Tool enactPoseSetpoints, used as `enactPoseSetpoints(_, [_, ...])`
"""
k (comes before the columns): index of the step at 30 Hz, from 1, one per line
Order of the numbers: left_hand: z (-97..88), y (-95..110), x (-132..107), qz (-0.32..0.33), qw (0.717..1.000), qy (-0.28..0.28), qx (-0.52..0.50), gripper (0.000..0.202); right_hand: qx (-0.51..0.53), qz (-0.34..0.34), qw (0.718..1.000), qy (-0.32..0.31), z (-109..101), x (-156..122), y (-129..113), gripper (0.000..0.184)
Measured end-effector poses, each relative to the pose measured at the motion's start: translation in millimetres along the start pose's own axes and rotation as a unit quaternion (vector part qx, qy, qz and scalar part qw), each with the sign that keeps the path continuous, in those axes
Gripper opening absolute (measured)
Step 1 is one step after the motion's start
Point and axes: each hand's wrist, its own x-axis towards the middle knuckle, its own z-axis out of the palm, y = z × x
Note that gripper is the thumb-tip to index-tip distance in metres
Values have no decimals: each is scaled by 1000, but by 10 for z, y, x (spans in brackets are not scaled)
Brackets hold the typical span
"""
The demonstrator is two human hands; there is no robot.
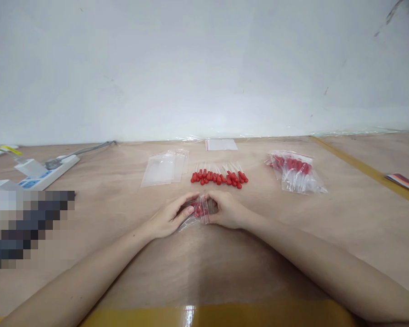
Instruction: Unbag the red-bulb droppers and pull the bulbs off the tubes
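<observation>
paper-covered table, left hand and right hand fingers gripping small bag, apparently holding red-capped droppers

No legible text, number, brand or sign is present. The power strip carries blue panels; their markings are too small to read. The yellow tag at far left and the striped card at the right edge show colour only. The clear bag at table centre shows no readable print.
</observation>
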Motion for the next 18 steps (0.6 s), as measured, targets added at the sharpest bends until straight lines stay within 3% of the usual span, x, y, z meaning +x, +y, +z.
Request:
enactPoseSetpoints(5, [-18, 41, 2, 4, 1000, -12, 18, 39, -55, -37, 998, -18, 40, 0, 25, 22])
enactPoseSetpoints(10, [-40, 40, -7, 17, 998, -45, 31, 40, -27, -65, 997, -12, 0, -8, -6, 18])
enactPoseSetpoints(15, [-33, 20, -20, 31, 998, -53, 26, 44, 4, -42, 998, -54, -45, -25, -43, 16])
enactPoseSetpoints(18, [-32, 20, -21, 38, 997, -56, 24, 44, 33, -22, 998, -44, -9, -30, -42, 13])
